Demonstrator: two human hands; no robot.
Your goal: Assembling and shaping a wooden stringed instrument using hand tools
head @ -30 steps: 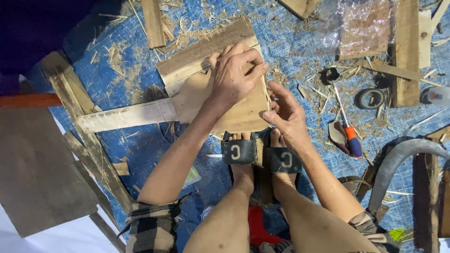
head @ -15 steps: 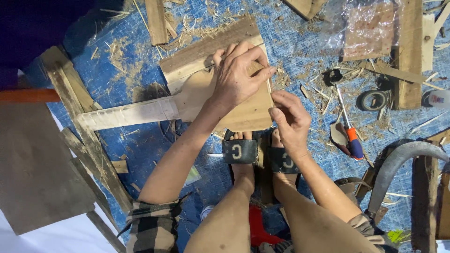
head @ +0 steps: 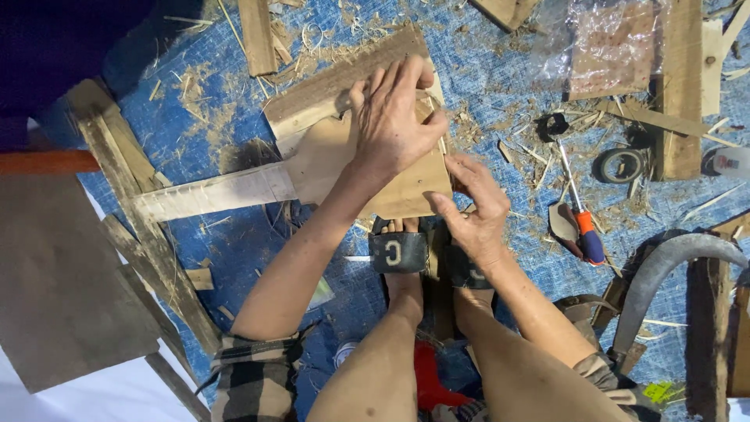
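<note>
Head camera looks straight down at your work: the fingers [head: 394,90] of your left hand [head: 394,129] are spread flat and press down on a paddle-shaped wooden cutout [head: 336,160], not curled around it. Your right hand [head: 473,207] pinches the cutout's lower right edge, thumb on top and the other fingers curled at the rim, so it is closed on the wood. The cutout lies on a rougher wooden board [head: 328,90] whose upper edge shows beyond your left fingertips, and its long pale handle [head: 211,195] runs out to the left. Just below the cutout your two feet in dark sandals [head: 398,252] sit close against its near edge.

Everything rests on a blue tarp [head: 234,258] strewn with wood shavings. To the right of your right hand lies a screwdriver [head: 582,219] with an orange and blue handle, with a roll of tape [head: 619,165] beyond it. A curved grey blade [head: 664,273] arches at the far right, well apart from both hands. Wooden slats [head: 133,211] lean across the tarp on the left.
</note>
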